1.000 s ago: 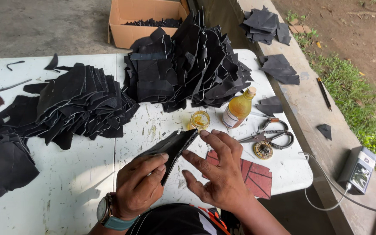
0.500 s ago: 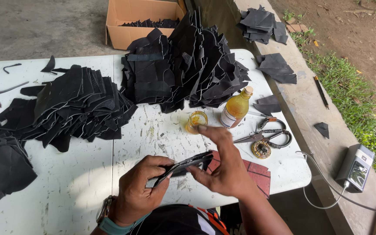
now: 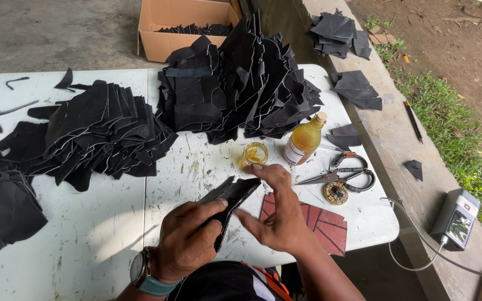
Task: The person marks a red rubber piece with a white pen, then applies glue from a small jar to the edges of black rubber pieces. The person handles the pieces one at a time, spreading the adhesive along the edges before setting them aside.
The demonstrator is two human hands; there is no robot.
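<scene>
On the white table [image 3: 101, 223], which fills most of the view, two large heaps of black leather pieces take up the far half: a spread heap [image 3: 93, 131] on the left and a taller stack [image 3: 241, 89] in the middle, its pieces standing nearly on edge. Beyond the table's far edge sits an open cardboard box [image 3: 188, 19] with more black pieces inside. More dark pieces [image 3: 1, 209] lie at the table's left edge. To the right runs a concrete ledge [image 3: 389, 139] with a few small piles of the same black pieces, a pencil [image 3: 413, 121] and a small grey device [image 3: 456, 217] with a cable.

Near the table's front edge, the left hand [image 3: 188, 239], with a watch on its wrist, is closed around a black leather piece [image 3: 231, 195], thumb on top and fingers underneath. The piece is lifted just above the table, its far end pointing up and to the right. The right hand [image 3: 277, 214] is open, fingers together and extended, its fingertips resting on the far end of that piece. Partly under the right hand lies a red patterned sheet [image 3: 327, 226]. Just beyond the fingertips stands a small open jar [image 3: 254, 153] of yellow liquid, beside an amber bottle [image 3: 305, 139] with a cork. To the right of these lie scissors [image 3: 338, 175] and a small round tin [image 3: 336, 193].
</scene>
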